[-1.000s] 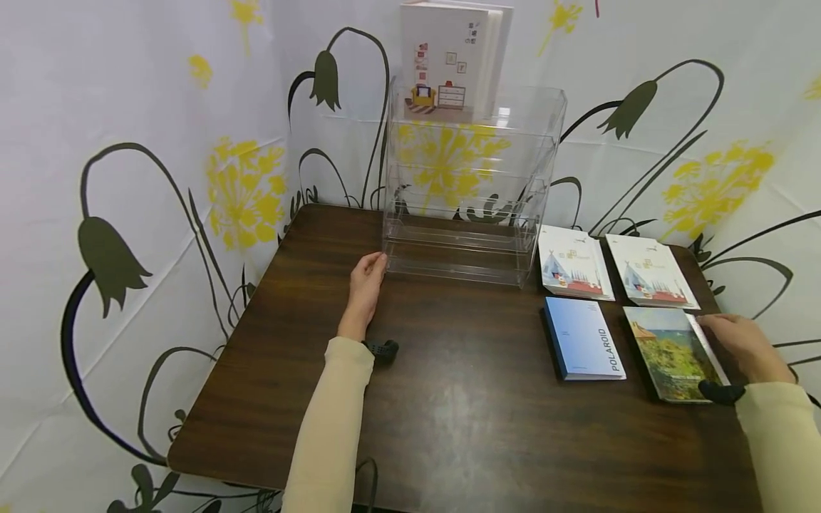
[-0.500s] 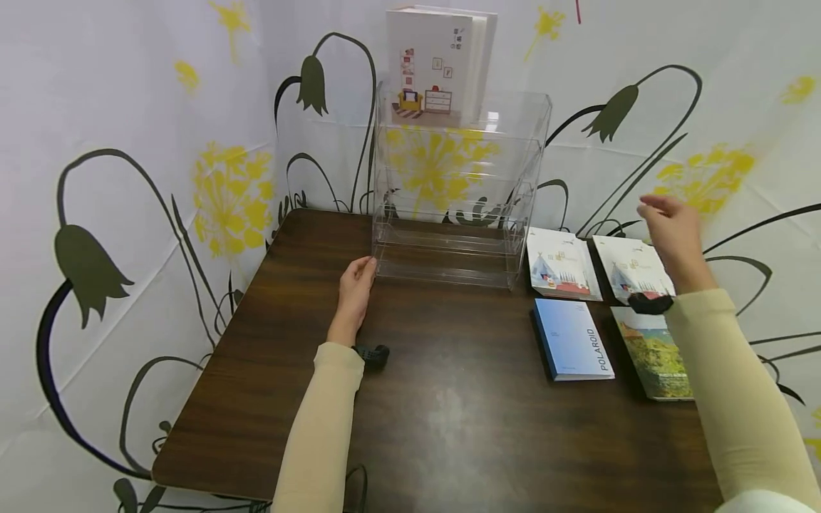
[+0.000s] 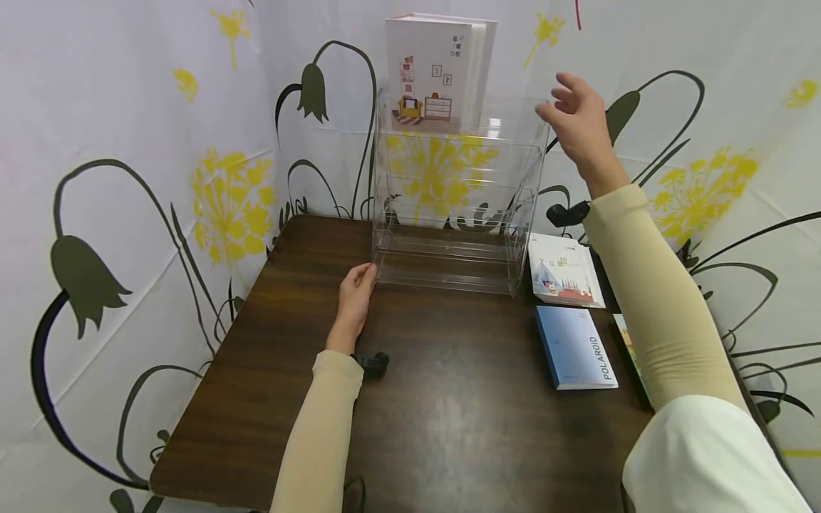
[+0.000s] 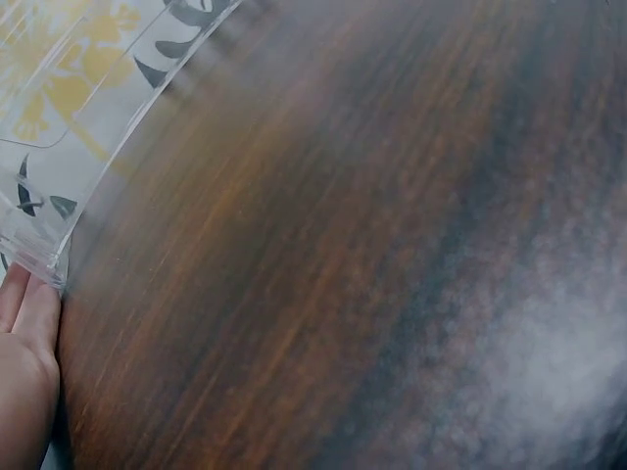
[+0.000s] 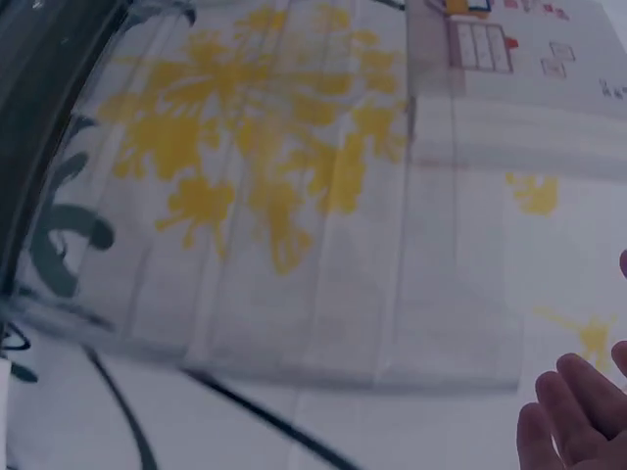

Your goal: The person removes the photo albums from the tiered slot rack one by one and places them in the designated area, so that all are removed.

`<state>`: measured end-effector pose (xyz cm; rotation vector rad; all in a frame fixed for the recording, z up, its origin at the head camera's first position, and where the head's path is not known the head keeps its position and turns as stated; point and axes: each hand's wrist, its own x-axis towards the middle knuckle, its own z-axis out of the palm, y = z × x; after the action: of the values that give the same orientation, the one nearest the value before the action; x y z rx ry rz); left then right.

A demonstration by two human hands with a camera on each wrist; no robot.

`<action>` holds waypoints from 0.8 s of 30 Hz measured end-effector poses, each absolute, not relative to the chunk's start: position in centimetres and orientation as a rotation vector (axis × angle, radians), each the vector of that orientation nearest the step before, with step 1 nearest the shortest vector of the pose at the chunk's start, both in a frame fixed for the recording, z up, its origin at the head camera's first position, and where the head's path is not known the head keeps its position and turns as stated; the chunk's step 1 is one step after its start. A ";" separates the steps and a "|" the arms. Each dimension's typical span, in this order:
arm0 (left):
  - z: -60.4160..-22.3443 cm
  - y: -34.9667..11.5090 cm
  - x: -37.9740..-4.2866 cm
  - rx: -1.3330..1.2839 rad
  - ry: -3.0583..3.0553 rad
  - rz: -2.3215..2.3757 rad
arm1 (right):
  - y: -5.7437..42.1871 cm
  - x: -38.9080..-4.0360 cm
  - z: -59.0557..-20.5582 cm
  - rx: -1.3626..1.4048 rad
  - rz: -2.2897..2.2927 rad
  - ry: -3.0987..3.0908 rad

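Observation:
A clear acrylic rack [image 3: 449, 279] with several tiers stands at the back of the table. In its top tier a thick white album [image 3: 426, 78] with a printed room scene stands upright. My left hand [image 3: 354, 299] rests low at the rack's front left corner. In the left wrist view, the straight fingers [image 4: 34, 313] lie right at that corner. My right hand [image 3: 580, 132] is raised by the rack's upper right corner, fingers apart and loosely bent, holding nothing. The right wrist view shows its fingertips [image 5: 578, 401] at the lower right, beyond the rack's edge.
On the right of the dark wooden table [image 3: 449, 427] lie a white tent-print album [image 3: 564, 271] and a blue POLAROID album [image 3: 576, 349]. The right arm mostly covers a green landscape album [image 3: 631, 356]. A flower-print curtain [image 3: 160, 107] hangs behind.
My right hand has left the green landscape album and moved up and left to the rack's upper right corner, without anything in it. The left hand stays at the rack's lower corner.

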<state>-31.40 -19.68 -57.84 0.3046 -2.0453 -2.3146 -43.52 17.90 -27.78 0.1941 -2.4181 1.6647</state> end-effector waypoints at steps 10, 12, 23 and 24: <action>-57.8 -19.5 -31.4 0.310 -1.999 -2.330 | 11.9 -45.7 -25.4 0.278 1.846 -2.427; -57.8 -19.3 -31.4 0.303 -2.001 -2.337 | 11.2 -46.1 -25.3 0.283 1.899 -2.397; -57.7 -19.7 -31.6 0.314 -1.984 -2.350 | 8.3 -48.5 -24.6 0.399 2.194 -2.148; -57.8 -19.7 -31.5 0.315 -1.986 -2.351 | 8.2 -48.5 -24.6 0.402 2.201 -2.148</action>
<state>-31.55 -19.71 -57.80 0.3146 -1.9860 -2.3514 -48.54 8.15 -24.57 0.4016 -2.1480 2.2006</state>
